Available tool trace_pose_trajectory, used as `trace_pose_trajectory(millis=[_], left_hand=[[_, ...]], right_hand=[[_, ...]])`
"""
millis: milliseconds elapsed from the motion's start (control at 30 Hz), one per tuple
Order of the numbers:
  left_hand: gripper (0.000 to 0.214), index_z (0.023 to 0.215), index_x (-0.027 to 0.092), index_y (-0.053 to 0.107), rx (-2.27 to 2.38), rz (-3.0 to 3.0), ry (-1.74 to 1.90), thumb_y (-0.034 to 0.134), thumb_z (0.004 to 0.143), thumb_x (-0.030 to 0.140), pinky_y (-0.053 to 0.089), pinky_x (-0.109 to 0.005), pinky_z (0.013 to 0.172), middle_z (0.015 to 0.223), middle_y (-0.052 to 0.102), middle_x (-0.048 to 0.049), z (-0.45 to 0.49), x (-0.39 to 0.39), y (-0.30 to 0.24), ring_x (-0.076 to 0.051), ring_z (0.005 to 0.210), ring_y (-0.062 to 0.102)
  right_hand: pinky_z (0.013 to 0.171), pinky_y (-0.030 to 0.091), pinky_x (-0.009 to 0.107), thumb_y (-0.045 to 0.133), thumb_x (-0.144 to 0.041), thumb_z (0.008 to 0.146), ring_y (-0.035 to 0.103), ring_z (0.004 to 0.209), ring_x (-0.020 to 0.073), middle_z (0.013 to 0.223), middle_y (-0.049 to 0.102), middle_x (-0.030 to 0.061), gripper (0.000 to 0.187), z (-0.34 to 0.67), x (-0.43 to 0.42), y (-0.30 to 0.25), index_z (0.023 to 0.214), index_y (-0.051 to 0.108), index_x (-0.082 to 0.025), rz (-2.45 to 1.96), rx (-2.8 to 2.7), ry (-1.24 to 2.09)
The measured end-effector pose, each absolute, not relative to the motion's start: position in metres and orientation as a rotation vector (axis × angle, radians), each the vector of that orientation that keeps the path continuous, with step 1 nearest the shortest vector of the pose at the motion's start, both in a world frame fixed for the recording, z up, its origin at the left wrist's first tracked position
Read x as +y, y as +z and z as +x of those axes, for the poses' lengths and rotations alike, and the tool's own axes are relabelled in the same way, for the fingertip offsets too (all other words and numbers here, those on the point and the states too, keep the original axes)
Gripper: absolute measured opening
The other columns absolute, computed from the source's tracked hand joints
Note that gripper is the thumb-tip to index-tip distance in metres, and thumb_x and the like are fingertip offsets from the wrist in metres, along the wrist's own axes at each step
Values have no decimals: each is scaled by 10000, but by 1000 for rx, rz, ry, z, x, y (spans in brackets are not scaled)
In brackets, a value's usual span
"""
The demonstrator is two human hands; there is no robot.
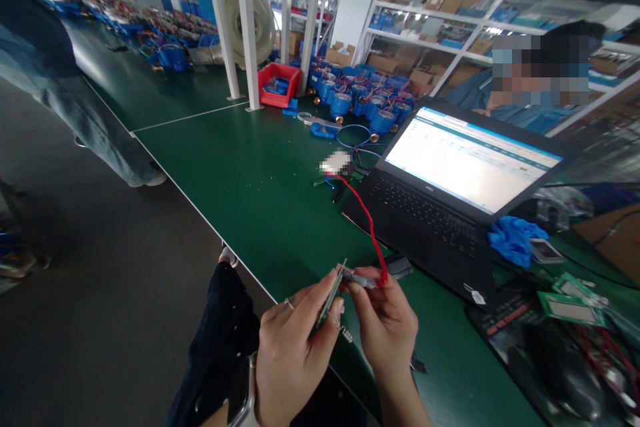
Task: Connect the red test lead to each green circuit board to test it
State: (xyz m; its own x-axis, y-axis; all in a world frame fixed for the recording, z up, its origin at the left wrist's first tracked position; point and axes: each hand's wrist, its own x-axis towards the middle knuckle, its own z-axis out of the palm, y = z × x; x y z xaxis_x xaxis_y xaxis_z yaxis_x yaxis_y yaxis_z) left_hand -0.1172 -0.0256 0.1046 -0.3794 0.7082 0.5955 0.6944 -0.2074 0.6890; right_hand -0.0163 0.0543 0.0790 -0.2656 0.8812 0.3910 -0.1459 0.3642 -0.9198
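Observation:
My left hand [293, 347] pinches a small green circuit board [331, 293], held edge-on just above the near edge of the green table [240, 180]. My right hand [385, 323] grips the connector end of a red wire [367, 220], pressed against the board's top. The red wire runs back across the table to a small white part [334, 162] beside an open black laptop [440, 193]. Both hands are closed on what they hold.
Several blue meter bodies [367, 103] and a red bin [278, 83] stand at the table's far side. Blue gloves [515, 240] and green boards [570, 303] lie right of the laptop. A seated person [505, 97] is behind the laptop; another person [75, 107] stands in the left aisle.

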Motion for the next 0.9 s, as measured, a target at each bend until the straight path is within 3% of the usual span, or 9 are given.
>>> trace_pose_trajectory(millis=[367,600,900], left_hand=[[336,1184,198,562,2017,1758,1655,574,856,121,514,-108,739,958,726,5,-117,-27,106,-36,543,611],[227,1098,258,582,2042,1432,1642,542,884,193,497,-124,733,984,707,39,-127,-18,94,-73,837,663],[99,931,243,616,2047,1148,1679,615,837,273,490,-179,696,862,698,41,-135,-2,74,-107,787,658]], right_hand=[[653,578,140,622,-115,828,721,715,114,836,745,-30,193,-16,54,78,953,641,-260,-692,-1535,1137],[734,564,176,643,-157,825,698,793,114,889,727,-15,168,-16,57,69,966,667,-245,-805,-1785,811],[700,570,196,613,-207,855,697,765,127,886,725,1,132,-17,54,63,980,653,-214,-865,-1903,747]])
